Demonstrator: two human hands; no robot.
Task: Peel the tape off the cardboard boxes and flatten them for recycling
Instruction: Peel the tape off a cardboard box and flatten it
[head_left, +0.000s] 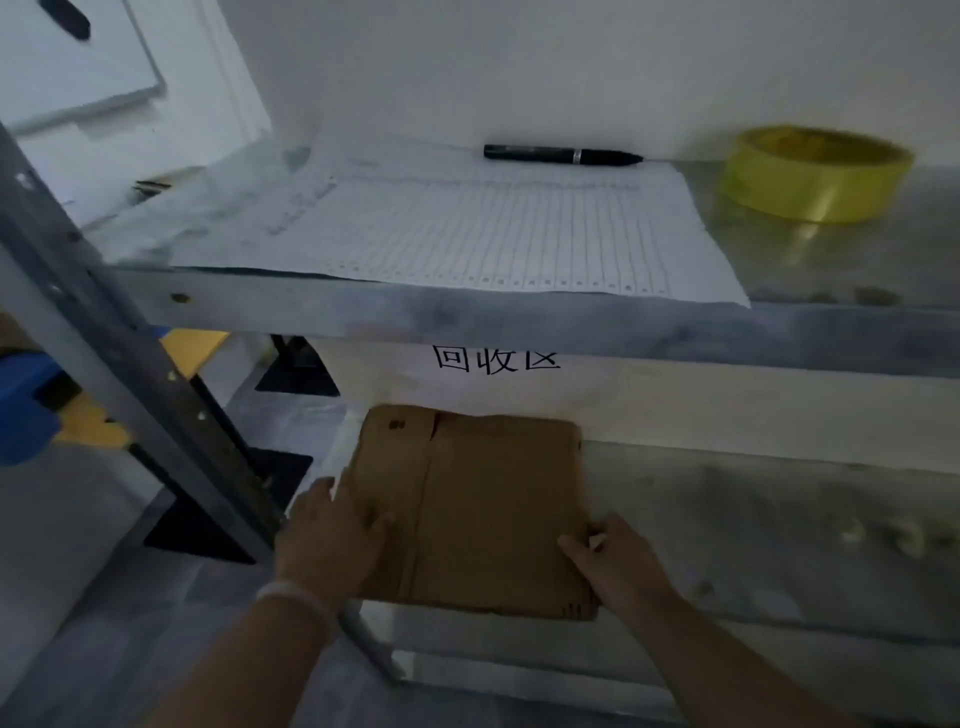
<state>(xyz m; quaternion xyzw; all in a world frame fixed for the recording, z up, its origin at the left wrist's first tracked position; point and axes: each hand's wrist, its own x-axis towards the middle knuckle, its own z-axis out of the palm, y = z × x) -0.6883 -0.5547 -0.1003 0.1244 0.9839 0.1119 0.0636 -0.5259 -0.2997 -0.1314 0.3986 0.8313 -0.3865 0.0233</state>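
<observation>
Flattened cardboard box (488, 509) lies flat on the lower metal shelf (779, 519) in the lower middle of the frame, just below a white sign (496, 358) with black characters. The left hand (332, 540), a pale band (291, 597) on its wrist, holds the box's left edge with its thumb on top. Its fingers are close together along that edge and seem tucked beneath it, though blur hides their tips. The right hand (618, 566) pinches the right edge near the lower corner, thumb on top and fingers curled round the side. On the upper shelf (519, 322) lie a perforated printed sheet (467, 223), a black marker (563, 155) and, at upper right, a yellow tape roll (815, 174).
</observation>
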